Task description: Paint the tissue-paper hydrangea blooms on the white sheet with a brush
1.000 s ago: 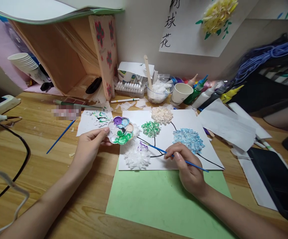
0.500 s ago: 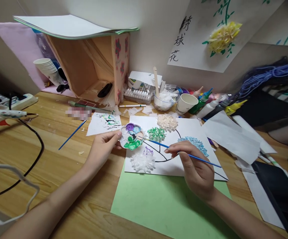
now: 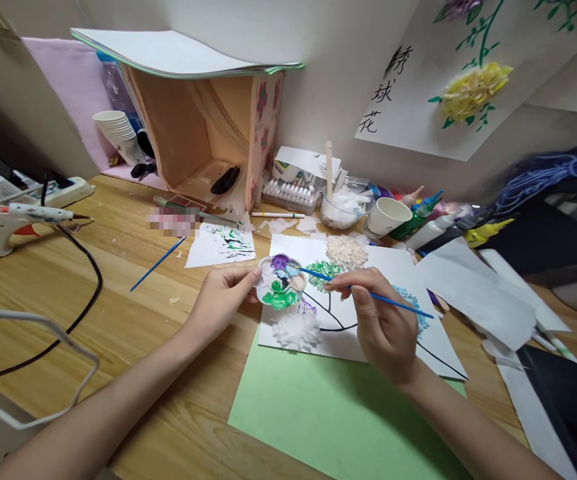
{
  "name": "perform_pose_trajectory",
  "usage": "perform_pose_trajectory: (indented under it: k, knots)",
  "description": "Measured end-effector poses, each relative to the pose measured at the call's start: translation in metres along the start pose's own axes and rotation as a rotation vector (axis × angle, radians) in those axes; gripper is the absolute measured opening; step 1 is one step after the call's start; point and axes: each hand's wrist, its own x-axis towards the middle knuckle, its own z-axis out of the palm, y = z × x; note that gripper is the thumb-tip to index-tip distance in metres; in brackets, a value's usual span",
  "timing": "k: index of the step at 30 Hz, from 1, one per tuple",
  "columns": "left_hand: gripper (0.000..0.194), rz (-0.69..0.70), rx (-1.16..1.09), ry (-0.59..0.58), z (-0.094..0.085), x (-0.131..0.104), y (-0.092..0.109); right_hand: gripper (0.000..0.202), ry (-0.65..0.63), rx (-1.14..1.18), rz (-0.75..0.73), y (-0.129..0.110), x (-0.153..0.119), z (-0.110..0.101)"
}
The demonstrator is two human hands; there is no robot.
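Observation:
My left hand (image 3: 228,293) pinches the left rim of a small flower-shaped paint palette (image 3: 265,283) with purple, blue, peach, black and green paint in its wells. A thin blue paintbrush (image 3: 378,297) is gripped in my right hand (image 3: 386,327), its tip at the palette's purple and blue wells. Beneath lies a white sheet (image 3: 341,347) with black painted stems and raised flowers. Of these flowers, one is peach (image 3: 347,252), one green (image 3: 321,272) and one blue (image 3: 415,310), partly behind my right hand. A white flower (image 3: 296,329) has some purple on its upper edge.
Green paper (image 3: 338,413) lies under the sheet. A paint-smeared paper (image 3: 221,243) and another blue brush (image 3: 157,264) lie left of the palette. Behind stand a bowl of white scraps (image 3: 343,210), a paper cup (image 3: 388,217) and paint bottles (image 3: 421,217). A glue gun (image 3: 18,220) rests far left.
My right hand has moved the brush tip from the palette's peach side up towards the purple and blue wells. The camera view has shifted slightly left.

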Motion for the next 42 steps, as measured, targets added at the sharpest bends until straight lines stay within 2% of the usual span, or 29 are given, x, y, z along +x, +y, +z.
perform_pose_trajectory:
  k: [4, 7, 12, 18, 26, 37, 42]
  knots:
    - [0.030, 0.007, -0.002, 0.009, -0.001, 0.002, 0.000, 0.024, 0.144, 0.041, -0.049, -0.005, 0.003, -0.004]
    - [0.029, 0.008, -0.008, 0.069, -0.003, 0.005, 0.001, 0.029, 0.231, 0.043, -0.004, -0.006, 0.009, -0.008]
    - [0.031, -0.009, -0.031, 0.181, -0.006, 0.010, 0.001, 0.037, 0.054, 0.013, 0.219, 0.006, 0.013, -0.010]
    - [0.028, -0.026, -0.045, 0.203, -0.006, 0.011, 0.001, 0.037, 0.061, 0.137, 0.336, 0.015, 0.011, -0.002]
    - [0.028, -0.018, -0.041, 0.204, -0.005, 0.010, 0.001, 0.037, 0.022, 0.145, 0.354, 0.021, 0.009, 0.001]
    - [0.031, -0.013, -0.045, 0.226, -0.004, 0.009, 0.005, 0.038, 0.066, 0.124, 0.331, 0.018, 0.011, -0.002]
    - [0.033, -0.013, -0.044, 0.217, -0.004, 0.009, 0.005, 0.038, 0.024, 0.094, 0.296, 0.018, 0.010, -0.001]
